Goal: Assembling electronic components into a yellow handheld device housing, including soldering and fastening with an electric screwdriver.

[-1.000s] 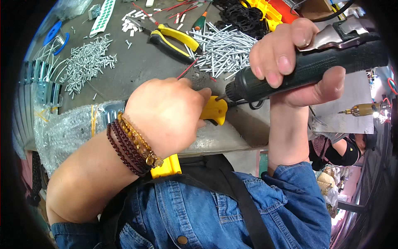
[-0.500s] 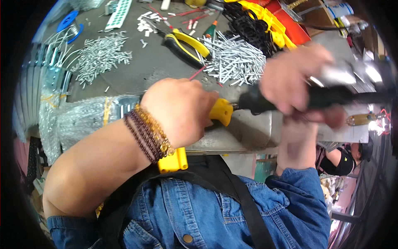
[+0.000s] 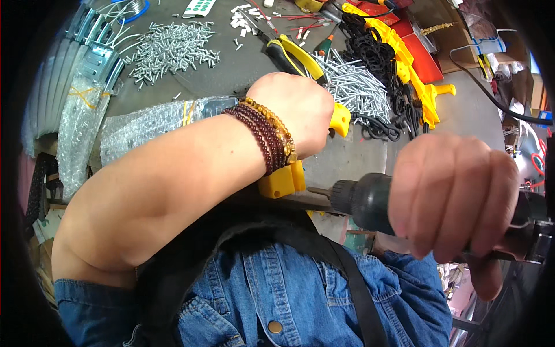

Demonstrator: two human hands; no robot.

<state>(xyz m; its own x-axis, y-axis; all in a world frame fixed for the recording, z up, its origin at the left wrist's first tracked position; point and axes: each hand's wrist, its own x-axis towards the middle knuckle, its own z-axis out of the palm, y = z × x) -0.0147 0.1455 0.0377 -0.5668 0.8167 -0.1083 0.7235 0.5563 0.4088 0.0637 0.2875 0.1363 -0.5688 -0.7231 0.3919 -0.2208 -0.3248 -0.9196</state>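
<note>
Seen from above, a person in a denim shirt (image 3: 254,289) is working at a grey surface (image 3: 231,72). The left hand (image 3: 292,113), its back facing up, is gripping a yellow plastic piece (image 3: 341,120) near the front edge of the surface. Below that wrist, at the same edge, a yellow block (image 3: 277,184) is showing (whether it is joining the first piece, I cannot tell). The right hand (image 3: 454,196) is wrapping firmly around a dark power screwdriver (image 3: 373,202), whose bit is pointing left and ending just beside the block. Toward the left edge, bubble wrap (image 3: 150,130) and short screws (image 3: 173,52) are lying; farther right, yellow-and-black pliers (image 3: 298,55) are resting beside long screws (image 3: 358,87).
</note>
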